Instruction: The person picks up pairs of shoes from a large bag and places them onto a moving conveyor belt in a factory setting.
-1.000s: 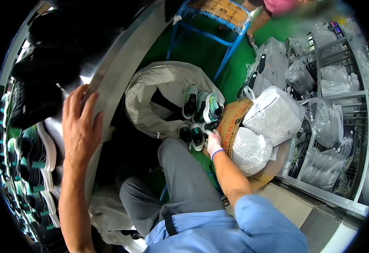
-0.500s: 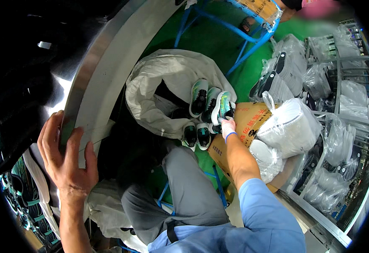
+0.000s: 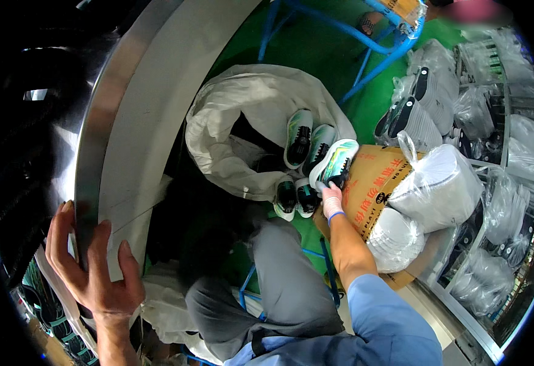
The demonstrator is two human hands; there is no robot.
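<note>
My right hand (image 3: 331,201), in a pale glove with a blue cuff band, grips the heel end of a white and green sneaker (image 3: 336,161) with black laces. The sneaker is tilted, its white sole edge showing. Just left of it, more sneakers of the same kind (image 3: 299,140) lie on the rim of a large white sack (image 3: 218,155). Nearer to me, a pair of them (image 3: 285,198) sits at the sack's near edge. My left hand (image 3: 99,280) is bare, fingers spread, over the metal-edged border of a work table (image 3: 130,140).
A cardboard box (image 3: 367,189) stands right of the sneakers, with plastic-wrapped bundles of white soles (image 3: 441,186) on it. Farther right is a metal rack (image 3: 503,137) holding bagged soles. A blue-framed stool (image 3: 370,43) stands beyond the sack; another person's foot shows there.
The sneaker in my right hand has tipped to the right and shows more of its side and sole edge. My left hand stays at the table edge. The whole view has shifted slightly.
</note>
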